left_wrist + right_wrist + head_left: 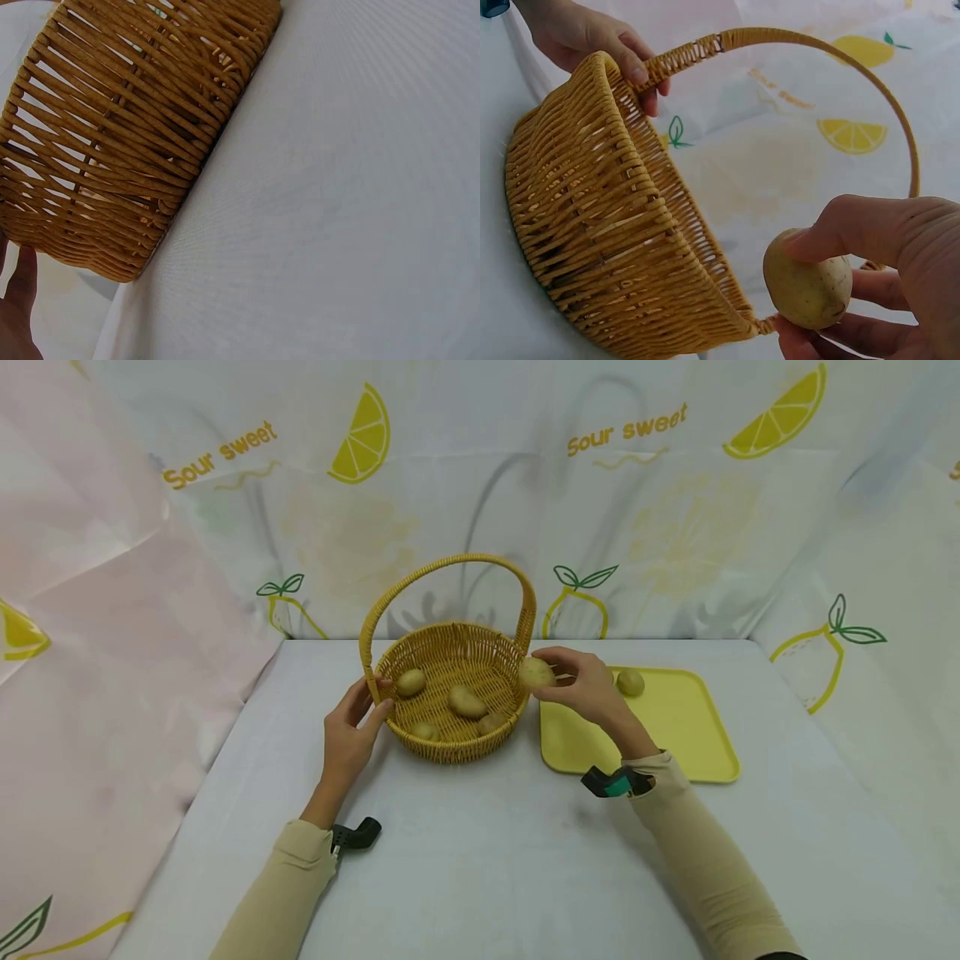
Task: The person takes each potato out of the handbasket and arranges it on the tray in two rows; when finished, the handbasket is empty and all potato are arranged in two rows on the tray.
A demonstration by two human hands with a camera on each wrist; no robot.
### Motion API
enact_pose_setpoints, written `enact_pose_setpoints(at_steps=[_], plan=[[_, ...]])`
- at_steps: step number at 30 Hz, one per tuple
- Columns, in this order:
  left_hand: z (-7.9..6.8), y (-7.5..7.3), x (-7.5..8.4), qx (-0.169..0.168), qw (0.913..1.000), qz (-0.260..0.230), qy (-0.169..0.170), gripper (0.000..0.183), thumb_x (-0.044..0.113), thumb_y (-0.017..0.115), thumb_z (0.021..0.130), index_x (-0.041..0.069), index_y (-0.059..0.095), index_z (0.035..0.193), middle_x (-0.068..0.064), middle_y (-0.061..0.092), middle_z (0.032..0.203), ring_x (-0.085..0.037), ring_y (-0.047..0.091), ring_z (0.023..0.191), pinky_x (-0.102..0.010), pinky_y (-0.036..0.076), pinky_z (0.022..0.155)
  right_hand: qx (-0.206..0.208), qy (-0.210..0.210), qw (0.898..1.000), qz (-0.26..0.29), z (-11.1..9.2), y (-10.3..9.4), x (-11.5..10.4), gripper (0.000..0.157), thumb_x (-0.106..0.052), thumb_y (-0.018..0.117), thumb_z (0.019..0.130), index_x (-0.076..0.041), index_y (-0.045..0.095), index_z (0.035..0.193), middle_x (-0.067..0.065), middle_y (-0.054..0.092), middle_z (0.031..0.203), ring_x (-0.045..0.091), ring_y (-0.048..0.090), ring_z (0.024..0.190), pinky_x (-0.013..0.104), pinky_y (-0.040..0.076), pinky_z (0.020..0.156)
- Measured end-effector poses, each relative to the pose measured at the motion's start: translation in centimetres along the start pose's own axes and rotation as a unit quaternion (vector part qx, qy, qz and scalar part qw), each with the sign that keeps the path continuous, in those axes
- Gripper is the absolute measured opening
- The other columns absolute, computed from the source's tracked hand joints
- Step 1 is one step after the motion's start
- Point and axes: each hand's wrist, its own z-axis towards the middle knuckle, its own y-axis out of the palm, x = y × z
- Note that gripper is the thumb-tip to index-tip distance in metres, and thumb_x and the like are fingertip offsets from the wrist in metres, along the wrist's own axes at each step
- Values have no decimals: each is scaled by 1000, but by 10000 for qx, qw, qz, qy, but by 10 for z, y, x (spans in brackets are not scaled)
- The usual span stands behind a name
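A round wicker basket [450, 752] with a tall arched handle stands on the table, several potatoes [467, 701] lying inside it. At its left side my left hand [351, 731] grips the rim near the foot of the handle, thumb inside and fingers around the outer side. My right hand [581, 685] pinches a potato [808, 281] between thumb and fingers, beside the basket's right rim. In the right wrist view this potato hangs close to the rim. The left wrist view shows the basket's woven wall [127, 127] and a fingertip at its edge.
A yellow tray [660, 752] lies to the right of the basket, partly under my right hand and forearm. One potato [631, 682] sits at its far side, with part of another just showing beside my hand. A lemon-print cloth hangs behind the white table.
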Motion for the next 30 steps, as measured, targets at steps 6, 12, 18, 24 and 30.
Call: enact_pose_setpoints(at_steps=[6, 12, 18, 24, 30], plan=[[-1, -1, -2, 22, 10000, -40, -16, 40, -11, 67, 97, -12, 59, 136, -31, 66, 124, -45, 54, 131, -36, 41, 111, 128, 76, 9999, -69, -6, -11, 6, 53, 0, 81, 88, 3, 64, 138, 19, 66, 129, 34, 63, 110, 34, 56, 88], [0, -1, -3, 9, 10000, -35, -11, 40, -11, 67, 97, -12, 58, 136, -31, 66, 124, -45, 54, 131, -36, 41, 111, 261, 230, 9992, -197, -14, -21, 7, 54, -2, 80, 88, 1, 64, 139, 18, 66, 131, 33, 63, 110, 28, 55, 85], [-1, 0, -2, 12, 10000, -53, -2, 40, -10, 66, 97, -11, 59, 136, -28, 67, 124, -43, 56, 130, -39, 41, 112, 372, 344, 9986, -173, -22, -34, 12, 53, -4, 80, 90, 0, 63, 140, 17, 65, 133, 32, 62, 111, 27, 54, 88], [-1, 0, -1, 2, 10000, -26, -29, 39, -10, 66, 98, -11, 59, 136, -27, 67, 125, -43, 55, 131, -39, 41, 112, 551, 401, 9975, -198, -30, -46, 16, 53, -5, 80, 90, 0, 63, 140, 18, 66, 131, 30, 62, 108, 24, 55, 85], [-1, 0, -1, 15, 10000, 3, -64, 39, -10, 67, 97, -12, 59, 136, -26, 67, 125, -40, 56, 130, -38, 42, 112, 770, 576, 9949, -312, -37, -58, 19, 55, -7, 82, 88, -3, 64, 140, 17, 67, 129, 25, 65, 104, 25, 55, 81]])
